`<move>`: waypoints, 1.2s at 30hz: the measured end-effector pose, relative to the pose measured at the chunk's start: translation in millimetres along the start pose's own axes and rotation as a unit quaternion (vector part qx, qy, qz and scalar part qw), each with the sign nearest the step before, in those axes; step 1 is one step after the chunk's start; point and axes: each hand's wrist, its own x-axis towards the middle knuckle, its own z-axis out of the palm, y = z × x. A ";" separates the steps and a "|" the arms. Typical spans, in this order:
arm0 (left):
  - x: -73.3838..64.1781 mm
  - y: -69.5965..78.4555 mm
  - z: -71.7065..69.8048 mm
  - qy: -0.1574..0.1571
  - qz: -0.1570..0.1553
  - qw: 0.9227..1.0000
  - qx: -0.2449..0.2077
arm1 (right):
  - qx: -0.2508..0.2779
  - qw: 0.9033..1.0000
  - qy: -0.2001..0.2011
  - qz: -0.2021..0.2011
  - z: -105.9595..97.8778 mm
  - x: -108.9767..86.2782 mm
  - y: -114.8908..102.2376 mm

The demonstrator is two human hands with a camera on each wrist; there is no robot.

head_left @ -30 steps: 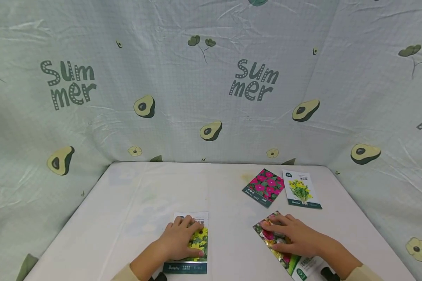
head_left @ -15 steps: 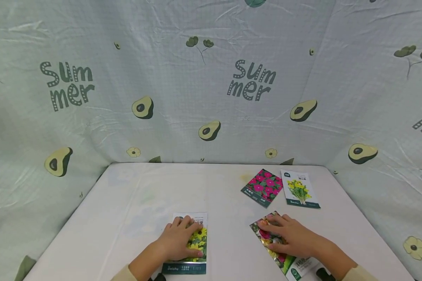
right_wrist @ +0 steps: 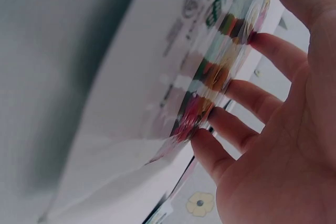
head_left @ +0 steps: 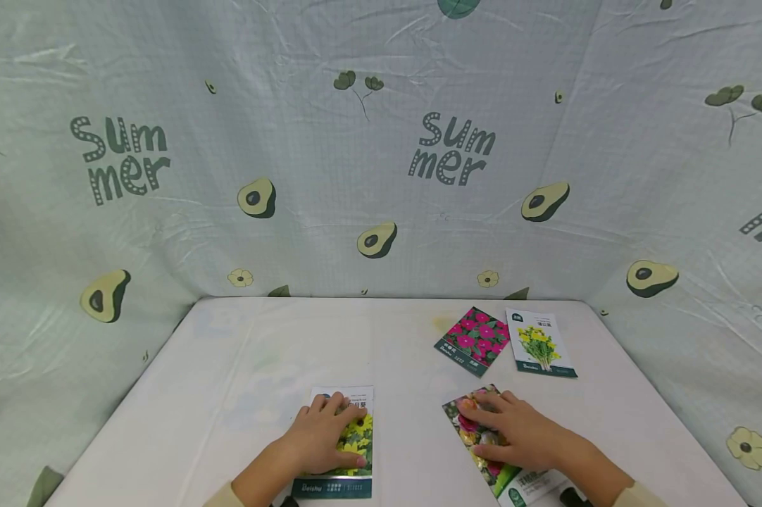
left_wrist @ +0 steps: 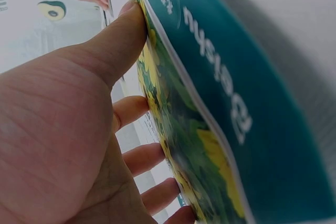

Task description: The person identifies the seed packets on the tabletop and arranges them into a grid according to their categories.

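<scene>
My left hand (head_left: pixel 320 436) rests with spread fingers on a seed packet (head_left: pixel 358 445) printed with yellow flowers, lying flat near the table's front. In the left wrist view its fingertips touch the printed face of that packet (left_wrist: pixel 184 98). To the right, my right hand (head_left: pixel 514 431) presses its fingertips on a second seed packet (head_left: pixel 498 473), slanted and printed with mixed colourful flowers. A white panel with a green logo shows at its lower end, partly under the wrist. The right wrist view shows several extended fingertips on this packet (right_wrist: pixel 210 72).
Farther back on the right lie a pink-flower seed packet (head_left: pixel 476 338) and a white seed packet with yellow blooms (head_left: pixel 538 343), side by side. The white table (head_left: pixel 260 352) meets a hanging cloth (head_left: pixel 317 148) printed with avocados at its back and sides.
My right hand has slid slightly left with the colourful flower seed packet under it. The left hand stays on the yellow-flower packet. The head view has shifted a little.
</scene>
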 end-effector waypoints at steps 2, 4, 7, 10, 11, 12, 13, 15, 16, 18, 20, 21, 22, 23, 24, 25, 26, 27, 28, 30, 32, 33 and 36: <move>-0.4 0.4 -0.3 0.002 0.001 1.000 -0.001 | -0.003 1.000 0.003 0.004 0.9 0.7 -2.2; -0.6 0.7 -0.8 0.002 0.001 1.000 -0.002 | -0.005 1.000 0.005 0.009 2.3 1.9 -4.1; -0.6 0.5 -1.1 0.000 0.000 1.000 -0.003 | -0.007 1.000 0.010 0.013 4.5 3.8 -6.1; -0.3 -0.2 0.1 -0.002 -0.001 1.000 -0.003 | -0.009 1.000 0.013 0.021 7.5 5.6 -7.7; -0.2 -0.5 0.6 -0.003 -0.001 1.000 -0.003 | -0.008 1.000 0.014 0.023 8.3 6.2 -8.0; -0.1 -0.5 1.0 -0.003 0.001 1.000 -0.003 | -0.009 1.000 0.015 0.025 9.0 6.7 -8.4; 0.0 -1.3 1.5 -0.005 0.001 1.000 0.002 | -0.009 0.999 0.015 0.028 9.6 7.2 -8.8; 0.4 -1.7 1.9 -0.005 0.001 1.000 0.002 | -0.013 0.999 0.016 0.033 10.5 8.5 -9.9; 0.5 -1.7 1.7 -0.005 0.000 1.000 0.002 | -0.014 0.999 0.016 0.036 10.7 8.9 -10.3; 0.6 -1.6 1.4 -0.004 0.001 1.000 0.003 | -0.018 0.999 0.017 0.039 10.4 9.9 -11.8; 0.7 -1.2 1.2 -0.002 -0.001 1.000 -0.002 | -0.021 0.999 0.016 0.040 9.1 10.7 -14.0; 0.6 -1.4 1.2 -0.001 -0.001 1.000 -0.002 | -0.022 0.999 0.014 0.041 8.4 11.1 -15.1; 0.4 -1.4 0.9 -0.002 -0.002 1.000 -0.003 | -0.021 0.999 0.014 0.042 7.4 11.3 -16.4; 0.6 -1.7 1.1 -0.002 -0.001 1.000 -0.003 | -0.021 0.999 0.014 0.042 6.5 11.6 -17.7; 0.7 -2.2 1.5 -0.003 -0.002 1.000 -0.004 | -0.020 0.999 0.013 0.042 5.8 11.7 -19.0; 1.0 -2.7 1.8 -0.003 -0.002 1.000 -0.005 | -0.020 0.999 0.012 0.043 5.1 12.1 -20.4; 1.3 -3.1 2.0 -0.003 -0.002 1.000 -0.005 | -0.019 0.999 0.011 0.045 4.7 12.7 -21.5; 1.5 -3.4 2.2 -0.003 -0.002 1.000 -0.006 | -0.019 0.999 0.010 0.048 4.7 13.5 -22.4; 1.8 -3.7 2.5 -0.004 -0.002 1.000 -0.006 | -0.017 0.999 0.009 0.050 4.8 14.2 -23.3; 2.4 -4.0 2.9 -0.003 -0.003 1.000 -0.005 | -0.018 0.998 0.008 0.054 5.7 16.3 -24.6; 2.5 -3.6 2.5 -0.004 -0.003 1.000 -0.005 | -0.021 0.998 0.007 0.058 7.0 18.4 -25.8; 2.5 -3.3 2.3 -0.004 -0.003 1.000 -0.005 | -0.022 0.998 0.008 0.059 7.7 19.0 -26.3; 2.2 -3.0 1.7 -0.005 -0.003 1.000 -0.006 | -0.025 0.998 0.013 0.062 9.7 20.6 -28.6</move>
